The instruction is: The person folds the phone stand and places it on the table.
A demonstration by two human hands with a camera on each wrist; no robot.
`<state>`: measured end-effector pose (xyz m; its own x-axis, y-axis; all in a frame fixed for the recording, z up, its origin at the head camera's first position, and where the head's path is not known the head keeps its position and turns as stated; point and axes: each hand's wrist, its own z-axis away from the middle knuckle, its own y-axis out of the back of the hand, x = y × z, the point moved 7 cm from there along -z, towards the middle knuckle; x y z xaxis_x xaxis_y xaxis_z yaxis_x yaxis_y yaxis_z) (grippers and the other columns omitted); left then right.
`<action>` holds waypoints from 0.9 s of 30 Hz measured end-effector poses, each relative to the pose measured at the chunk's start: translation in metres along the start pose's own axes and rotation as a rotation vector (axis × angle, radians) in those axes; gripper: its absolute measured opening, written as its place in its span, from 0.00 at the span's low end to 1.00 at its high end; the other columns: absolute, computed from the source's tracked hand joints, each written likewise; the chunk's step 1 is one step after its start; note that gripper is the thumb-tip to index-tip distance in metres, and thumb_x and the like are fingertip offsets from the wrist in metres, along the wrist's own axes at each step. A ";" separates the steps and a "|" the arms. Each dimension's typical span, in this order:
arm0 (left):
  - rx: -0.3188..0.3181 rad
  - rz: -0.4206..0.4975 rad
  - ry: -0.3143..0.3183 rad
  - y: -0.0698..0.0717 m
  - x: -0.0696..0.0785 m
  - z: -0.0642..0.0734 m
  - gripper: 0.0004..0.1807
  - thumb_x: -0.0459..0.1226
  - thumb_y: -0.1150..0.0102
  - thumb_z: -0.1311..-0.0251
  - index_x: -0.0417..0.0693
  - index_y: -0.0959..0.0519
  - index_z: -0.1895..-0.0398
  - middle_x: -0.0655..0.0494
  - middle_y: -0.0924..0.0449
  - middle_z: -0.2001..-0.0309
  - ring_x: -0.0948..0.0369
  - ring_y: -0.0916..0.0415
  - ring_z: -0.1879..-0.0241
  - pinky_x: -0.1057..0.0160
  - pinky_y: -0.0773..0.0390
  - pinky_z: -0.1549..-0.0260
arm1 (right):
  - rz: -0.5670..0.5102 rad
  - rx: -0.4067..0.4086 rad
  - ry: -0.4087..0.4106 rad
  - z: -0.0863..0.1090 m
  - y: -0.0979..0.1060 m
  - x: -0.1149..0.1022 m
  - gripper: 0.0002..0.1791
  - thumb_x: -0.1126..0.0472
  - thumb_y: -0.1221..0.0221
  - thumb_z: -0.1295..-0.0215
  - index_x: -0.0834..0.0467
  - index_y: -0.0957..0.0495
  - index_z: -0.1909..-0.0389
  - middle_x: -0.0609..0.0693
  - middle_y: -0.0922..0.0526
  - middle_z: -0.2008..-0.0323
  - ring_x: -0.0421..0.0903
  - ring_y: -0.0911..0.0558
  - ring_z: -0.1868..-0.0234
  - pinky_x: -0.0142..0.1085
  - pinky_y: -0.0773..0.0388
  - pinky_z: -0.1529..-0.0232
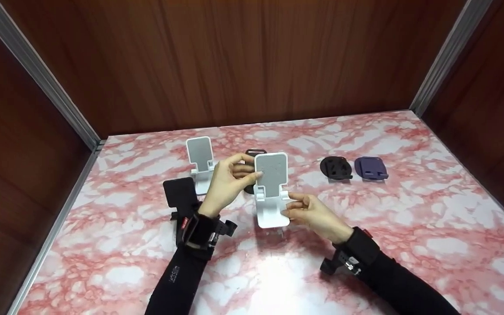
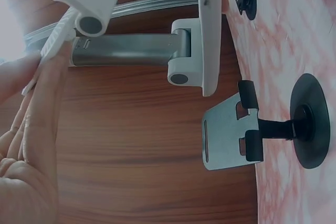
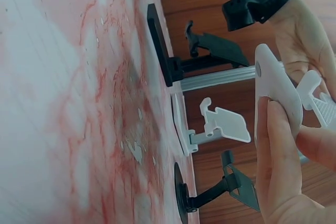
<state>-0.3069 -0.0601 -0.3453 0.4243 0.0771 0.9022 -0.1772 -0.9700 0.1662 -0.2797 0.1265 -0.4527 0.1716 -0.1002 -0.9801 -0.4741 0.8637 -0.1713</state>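
A white phone stand (image 1: 271,173) with a grey pad is held up above the marbled table, between both hands. My left hand (image 1: 227,183) pinches its upper plate, thumb on the front and fingers behind. My right hand (image 1: 317,217) grips the edge of its white base (image 3: 274,80), with fingers against the underside and thumb on the other face. In the left wrist view a silver metal arm (image 2: 126,49) joins the plate's hinge to the base. A black stand with a round base (image 2: 310,124) stands behind the held one, mostly hidden in the head view.
Another white phone stand (image 1: 200,153) stands at the back left. A black phone stand (image 1: 180,192) is beside my left wrist, partly covered by it. To the right lie a folded black stand (image 1: 336,168) and a folded purple stand (image 1: 370,168). Wooden panels (image 1: 252,65) enclose the table.
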 end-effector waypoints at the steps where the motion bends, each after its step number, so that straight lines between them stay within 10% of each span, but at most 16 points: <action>1: -0.005 0.007 0.002 0.000 0.000 0.000 0.15 0.29 0.31 0.46 0.32 0.22 0.57 0.43 0.15 0.66 0.54 0.16 0.66 0.60 0.16 0.63 | -0.001 -0.004 0.004 0.000 0.000 0.000 0.38 0.72 0.41 0.37 0.73 0.48 0.30 0.57 0.21 0.55 0.48 0.19 0.57 0.47 0.21 0.50; 27: 0.061 -0.235 -0.168 -0.002 0.008 0.002 0.15 0.29 0.31 0.45 0.33 0.24 0.57 0.46 0.15 0.69 0.56 0.16 0.68 0.61 0.16 0.64 | 0.017 0.010 0.009 0.002 0.001 -0.003 0.41 0.71 0.40 0.36 0.74 0.53 0.29 0.55 0.20 0.55 0.46 0.18 0.57 0.50 0.22 0.48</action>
<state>-0.3016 -0.0580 -0.3395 0.5893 0.2666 0.7627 -0.0050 -0.9428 0.3334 -0.2789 0.1285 -0.4497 0.1557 -0.0902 -0.9837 -0.4678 0.8704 -0.1538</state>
